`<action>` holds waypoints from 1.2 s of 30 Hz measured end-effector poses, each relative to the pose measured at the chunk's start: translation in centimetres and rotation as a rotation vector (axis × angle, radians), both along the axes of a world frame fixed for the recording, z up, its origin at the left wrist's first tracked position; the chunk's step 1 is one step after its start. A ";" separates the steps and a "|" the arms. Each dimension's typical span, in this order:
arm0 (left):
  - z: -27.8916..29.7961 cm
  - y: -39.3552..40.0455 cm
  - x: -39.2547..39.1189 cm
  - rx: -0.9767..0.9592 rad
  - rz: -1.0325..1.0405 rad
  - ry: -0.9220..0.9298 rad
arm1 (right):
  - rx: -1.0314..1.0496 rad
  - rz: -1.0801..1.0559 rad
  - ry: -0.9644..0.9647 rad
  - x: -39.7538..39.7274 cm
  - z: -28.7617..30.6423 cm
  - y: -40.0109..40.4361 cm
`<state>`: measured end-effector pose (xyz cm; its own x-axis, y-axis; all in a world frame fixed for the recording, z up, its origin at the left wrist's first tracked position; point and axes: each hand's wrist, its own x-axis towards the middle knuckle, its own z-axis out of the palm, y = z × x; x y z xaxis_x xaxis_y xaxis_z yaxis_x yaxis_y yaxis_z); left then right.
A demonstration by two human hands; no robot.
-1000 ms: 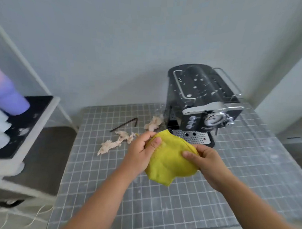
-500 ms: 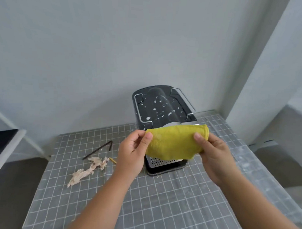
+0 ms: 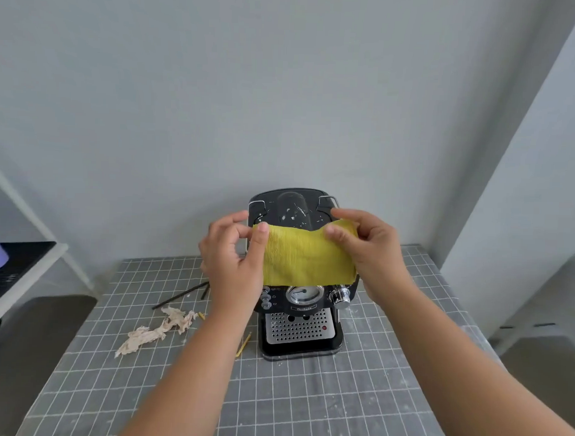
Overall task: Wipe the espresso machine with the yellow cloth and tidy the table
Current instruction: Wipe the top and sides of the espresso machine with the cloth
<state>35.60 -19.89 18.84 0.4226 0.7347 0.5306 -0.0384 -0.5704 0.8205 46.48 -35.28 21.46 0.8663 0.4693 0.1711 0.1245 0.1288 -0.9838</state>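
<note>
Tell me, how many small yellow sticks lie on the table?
2. One yellow stick lies beside the crumpled paper scrap. The other yellow stick lies just left of the espresso machine's base. More may be hidden behind the arms.

Left hand [image 3: 232,258]: raised, thumb and fingers pinching the left end of the yellow cloth [image 3: 306,257].
Right hand [image 3: 368,250]: raised level with the left, pinching the right end.
Forearms: both bare, reaching forward and converging toward the cloth.
</note>
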 end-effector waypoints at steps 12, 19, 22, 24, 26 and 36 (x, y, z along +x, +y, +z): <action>-1.0 -0.4 1.6 0.046 0.236 0.321 | -0.511 0.088 -0.390 2.6 -1.0 -1.0; -0.6 0.8 4.0 0.333 0.338 0.594 | -0.642 -0.318 -0.675 3.8 -3.2 2.2; -0.4 1.5 5.1 0.388 0.331 0.678 | -0.614 -0.463 -1.068 3.3 -3.8 3.0; -0.4 2.1 5.4 0.378 0.333 0.722 | -0.486 -0.196 -1.234 2.8 -4.3 3.7; -0.5 2.8 5.5 0.293 0.329 0.694 | -0.487 0.143 -1.286 2.6 -4.9 4.3; -1.5 6.1 6.0 -0.015 -0.123 0.437 | -0.758 0.481 -1.091 3.2 -2.7 5.9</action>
<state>41.59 -13.81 17.32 0.6894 0.6713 0.2723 0.2468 -0.5711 0.7829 49.72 -29.33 18.75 0.1958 0.9560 0.2185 0.9532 -0.1331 -0.2714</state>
